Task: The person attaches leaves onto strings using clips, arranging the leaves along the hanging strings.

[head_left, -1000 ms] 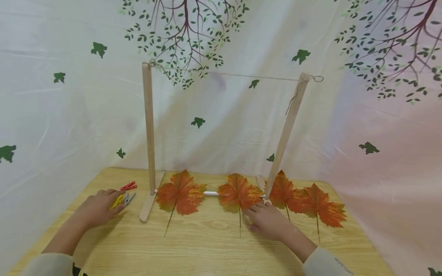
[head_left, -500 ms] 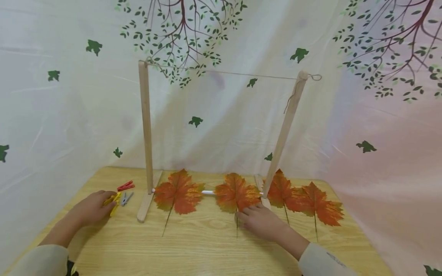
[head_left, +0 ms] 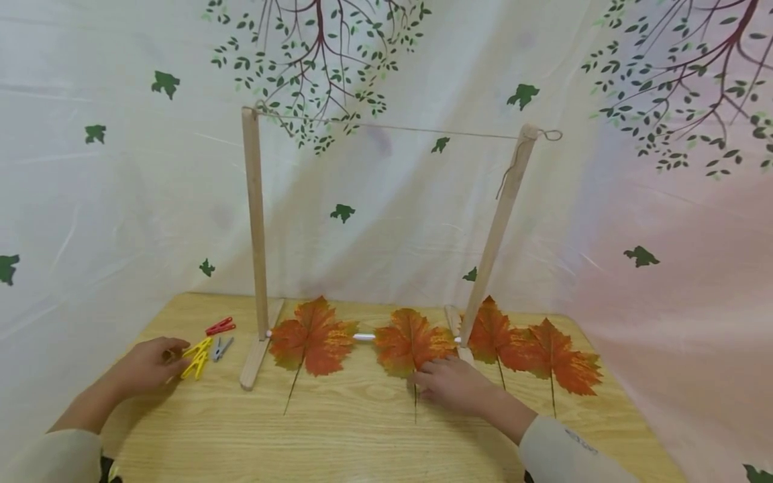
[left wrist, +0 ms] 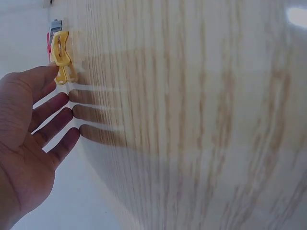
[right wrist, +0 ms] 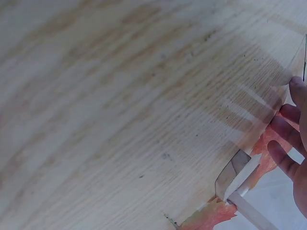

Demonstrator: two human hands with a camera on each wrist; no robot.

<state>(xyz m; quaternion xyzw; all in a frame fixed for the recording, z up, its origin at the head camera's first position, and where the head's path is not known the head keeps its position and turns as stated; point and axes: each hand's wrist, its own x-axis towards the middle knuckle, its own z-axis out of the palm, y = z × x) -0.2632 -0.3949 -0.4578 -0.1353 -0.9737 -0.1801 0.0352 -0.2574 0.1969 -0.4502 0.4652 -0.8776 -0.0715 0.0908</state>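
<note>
My left hand [head_left: 149, 365] is beside two yellow clothespins [head_left: 196, 359], its fingers spread and loosely bent. In the left wrist view the thumb tip overlaps the lower end of a yellow clothespin [left wrist: 60, 50]. Grey [head_left: 222, 349] and red clothespins [head_left: 220, 327] lie just beyond. My right hand [head_left: 453, 386] is at the base of an orange artificial maple leaf [head_left: 410, 339], thumb and index finger at its thin stem. The right wrist view shows the thumb [right wrist: 297, 91] where the stem [right wrist: 305, 57] ends; the index finger is hidden there.
Two wooden posts [head_left: 256, 221] stand on flat feet, with a string [head_left: 417, 129] tied between their tops and a white rod [head_left: 364, 337] low between them. One more maple leaf [head_left: 311, 339] lies left, two overlapping leaves [head_left: 558, 359] right. Printed cloth [head_left: 386, 248] hangs behind the table [head_left: 338, 443].
My left hand has let go of the yellow clothespins and drawn back left; they lie slightly further left. My right hand has moved to the leaf's stem, and that leaf has shifted slightly toward me.
</note>
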